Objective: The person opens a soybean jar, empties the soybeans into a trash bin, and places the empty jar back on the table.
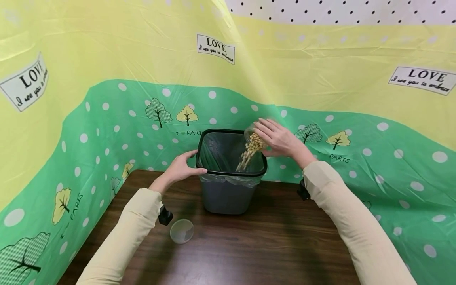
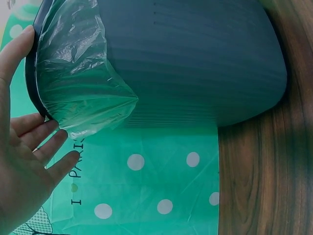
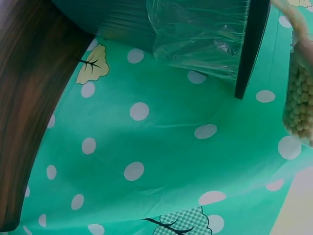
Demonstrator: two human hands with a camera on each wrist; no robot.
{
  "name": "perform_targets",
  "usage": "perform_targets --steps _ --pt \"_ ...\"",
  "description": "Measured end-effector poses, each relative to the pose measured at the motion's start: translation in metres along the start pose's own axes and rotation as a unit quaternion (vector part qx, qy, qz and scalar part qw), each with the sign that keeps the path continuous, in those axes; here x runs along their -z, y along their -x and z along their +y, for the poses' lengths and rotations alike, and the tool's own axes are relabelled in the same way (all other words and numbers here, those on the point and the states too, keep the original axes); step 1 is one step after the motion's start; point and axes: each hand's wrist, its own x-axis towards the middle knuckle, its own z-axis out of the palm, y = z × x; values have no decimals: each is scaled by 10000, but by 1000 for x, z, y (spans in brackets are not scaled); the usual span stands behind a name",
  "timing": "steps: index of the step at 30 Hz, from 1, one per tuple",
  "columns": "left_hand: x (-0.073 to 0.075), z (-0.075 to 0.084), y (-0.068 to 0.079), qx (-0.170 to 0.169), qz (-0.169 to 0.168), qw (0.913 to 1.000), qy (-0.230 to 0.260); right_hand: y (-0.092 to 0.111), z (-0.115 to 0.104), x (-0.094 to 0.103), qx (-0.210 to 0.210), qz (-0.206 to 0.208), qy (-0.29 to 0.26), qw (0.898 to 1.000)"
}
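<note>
A dark grey trash can (image 1: pixel 228 194) with a black rim and a clear plastic liner (image 2: pixel 73 63) stands on the table. My left hand (image 1: pixel 179 166) touches the rim at its left corner, thumb and fingers spread and fairly straight. Over the can's right side, my right hand (image 1: pixel 276 138) grips a tilted clear jar (image 1: pixel 249 132). Soybeans (image 1: pixel 246 156) stream from its mouth down into the can. In the right wrist view, beans (image 3: pixel 301 105) still show inside the jar at the right edge. A round clear lid (image 1: pixel 181 231) lies on the table, in front of the can and to its left.
The brown wooden table (image 1: pixel 228 249) carries the can and the lid. Behind and at both sides hangs a green and yellow printed curtain (image 1: pixel 142 118), close behind the can. A dark wrist camera (image 1: pixel 165 215) sits under my left sleeve cuff.
</note>
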Motion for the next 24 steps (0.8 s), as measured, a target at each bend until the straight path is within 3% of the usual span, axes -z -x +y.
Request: perform_targets --steps 24 --pt "0 -1 0 -4 -30 9999 143 -10 1 9 479 -361 398 9974"
